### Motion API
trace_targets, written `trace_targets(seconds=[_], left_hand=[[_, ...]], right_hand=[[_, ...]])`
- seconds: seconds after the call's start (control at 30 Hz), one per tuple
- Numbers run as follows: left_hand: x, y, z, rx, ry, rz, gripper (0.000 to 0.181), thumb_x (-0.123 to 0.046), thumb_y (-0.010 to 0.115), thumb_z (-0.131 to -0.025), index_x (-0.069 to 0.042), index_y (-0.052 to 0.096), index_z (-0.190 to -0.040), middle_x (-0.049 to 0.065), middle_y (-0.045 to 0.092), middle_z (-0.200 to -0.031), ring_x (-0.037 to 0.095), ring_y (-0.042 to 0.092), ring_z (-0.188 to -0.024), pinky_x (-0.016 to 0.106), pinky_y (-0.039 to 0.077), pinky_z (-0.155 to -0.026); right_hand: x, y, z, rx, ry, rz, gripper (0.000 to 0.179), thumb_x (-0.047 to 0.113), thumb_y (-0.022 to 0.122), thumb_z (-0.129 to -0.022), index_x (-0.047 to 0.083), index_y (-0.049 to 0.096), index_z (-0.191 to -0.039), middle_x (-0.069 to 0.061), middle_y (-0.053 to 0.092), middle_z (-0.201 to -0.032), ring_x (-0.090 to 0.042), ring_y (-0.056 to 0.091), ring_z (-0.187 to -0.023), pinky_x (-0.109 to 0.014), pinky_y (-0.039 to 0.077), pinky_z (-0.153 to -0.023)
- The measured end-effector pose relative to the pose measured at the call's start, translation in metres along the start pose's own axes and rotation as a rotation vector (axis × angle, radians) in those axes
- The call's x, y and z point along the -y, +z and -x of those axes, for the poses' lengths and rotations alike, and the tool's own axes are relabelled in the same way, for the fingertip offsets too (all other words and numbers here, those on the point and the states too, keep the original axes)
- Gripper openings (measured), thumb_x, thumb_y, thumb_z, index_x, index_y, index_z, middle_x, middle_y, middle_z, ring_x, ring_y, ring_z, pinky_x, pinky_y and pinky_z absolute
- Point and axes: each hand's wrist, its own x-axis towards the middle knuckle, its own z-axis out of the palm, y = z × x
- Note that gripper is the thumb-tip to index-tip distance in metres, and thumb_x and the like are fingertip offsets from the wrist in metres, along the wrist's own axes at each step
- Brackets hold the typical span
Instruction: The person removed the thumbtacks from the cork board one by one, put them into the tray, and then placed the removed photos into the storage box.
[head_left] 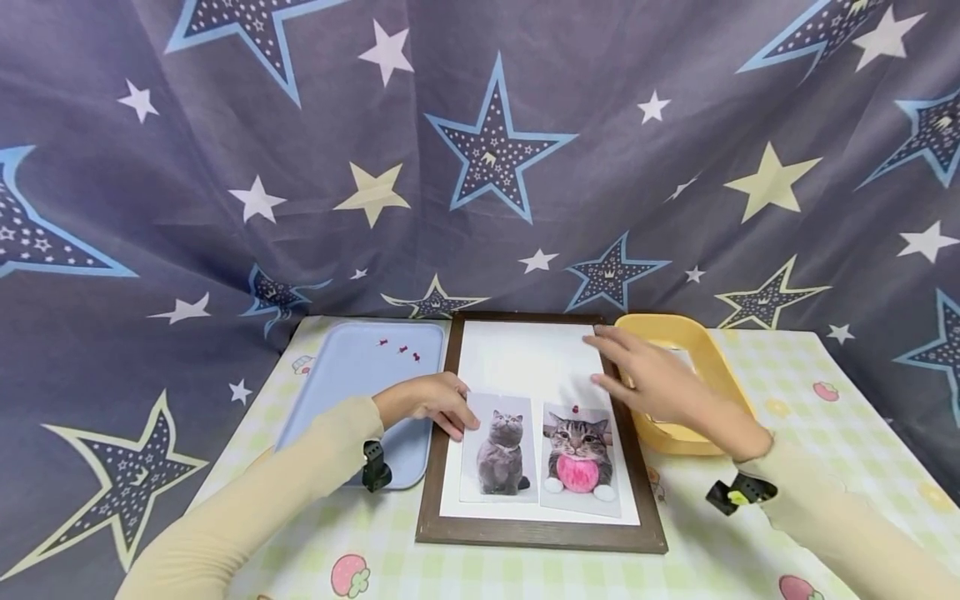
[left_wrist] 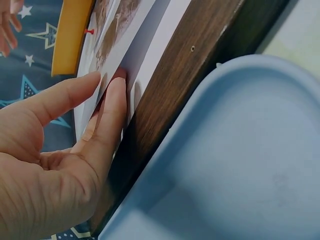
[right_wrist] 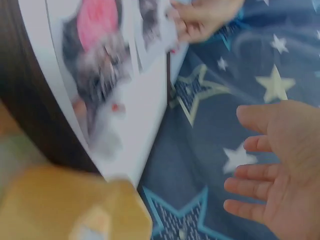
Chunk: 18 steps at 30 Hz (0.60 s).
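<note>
A brown-framed white board (head_left: pixel 532 354) lies on the table with two cat photos on its lower half. My left hand (head_left: pixel 435 402) pinches the left edge of the grey cat photo (head_left: pixel 498 458) between thumb and fingers; in the left wrist view that photo's edge stands raised off the board. Beside it on the right is the tabby cat photo (head_left: pixel 579 458), with a red push pin (head_left: pixel 575 409) at its top edge. My right hand (head_left: pixel 656 379) hovers over the board's right side, its fingers (right_wrist: pixel 252 190) spread and holding nothing.
A light blue tray (head_left: pixel 341 367) stands left of the board, with three red push pins (head_left: pixel 402 349) on it. To the right sits a yellow basket (head_left: pixel 712 358) with papers inside, partly behind the right hand. A star-patterned curtain (head_left: pixel 487 250) hangs behind the checked tablecloth (head_left: pixel 795 433).
</note>
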Motion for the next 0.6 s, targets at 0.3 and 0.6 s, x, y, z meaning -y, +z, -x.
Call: trace_targets(seconds=[0.3, 0.6], left_hand=[[0.006, -0.005, -0.004, 0.048, 0.027, 0.003, 0.029, 0.011, 0.071, -0.085, -0.004, 0.046, -0.083, 0.01, 0.065, -0.074, 0.018, 0.069, -0.066, 0.03, 0.065, -0.073], [0.008, -0.01, -0.004, 0.067, 0.057, 0.002, 0.032, 0.012, 0.07, -0.086, -0.005, 0.049, -0.069, 0.006, 0.064, -0.071, 0.015, 0.068, -0.065, 0.027, 0.065, -0.072]], right_hand=[[-0.051, -0.037, 0.01, -0.044, 0.193, 0.003, 0.055, 0.03, 0.063, -0.102, 0.005, 0.049, -0.148, -0.027, 0.049, -0.147, -0.051, 0.055, -0.125, -0.07, 0.051, -0.094], [-0.105, -0.044, 0.016, 0.136, 0.448, -0.061, 0.062, 0.037, 0.052, -0.106, -0.007, 0.041, -0.149, -0.039, 0.041, -0.148, -0.059, 0.043, -0.131, -0.073, 0.041, -0.103]])
